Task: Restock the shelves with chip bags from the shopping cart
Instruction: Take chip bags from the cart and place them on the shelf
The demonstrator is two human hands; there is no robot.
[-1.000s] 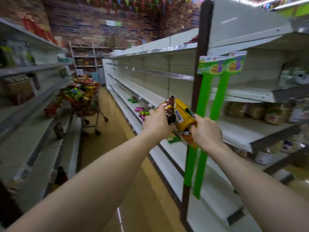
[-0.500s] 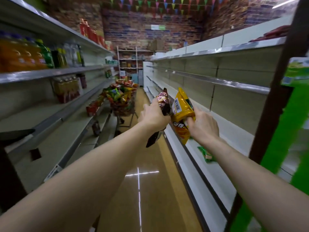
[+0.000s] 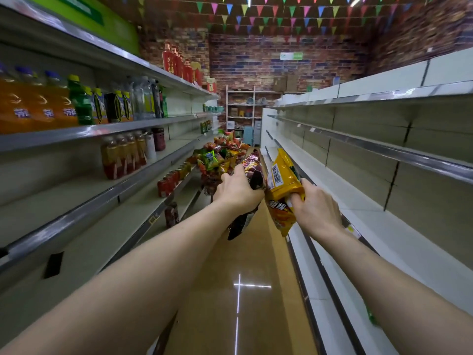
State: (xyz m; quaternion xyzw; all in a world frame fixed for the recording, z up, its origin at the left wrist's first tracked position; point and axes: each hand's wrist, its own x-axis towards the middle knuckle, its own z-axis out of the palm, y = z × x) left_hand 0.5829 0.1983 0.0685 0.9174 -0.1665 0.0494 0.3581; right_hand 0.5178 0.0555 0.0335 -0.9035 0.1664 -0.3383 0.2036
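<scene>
My left hand (image 3: 236,189) grips a dark maroon chip bag (image 3: 252,167) held upright in front of me over the aisle. Beside it my right hand (image 3: 316,210) grips a yellow chip bag (image 3: 282,180) with a barcode facing me. The two bags nearly touch. Farther down the aisle stands the shopping cart (image 3: 220,160), heaped with several colourful chip bags. The white shelves (image 3: 371,201) on the right run along the aisle, mostly bare.
The left shelving (image 3: 102,129) holds orange, green and clear drink bottles, with red cans on a lower shelf (image 3: 171,179). A small rack (image 3: 242,111) stands against the brick back wall. The glossy floor (image 3: 245,290) runs between the shelf rows.
The view has swung left, from facing the right shelves and green hanging strips to looking straight down the aisle at the cart. Both hands keep their bags.
</scene>
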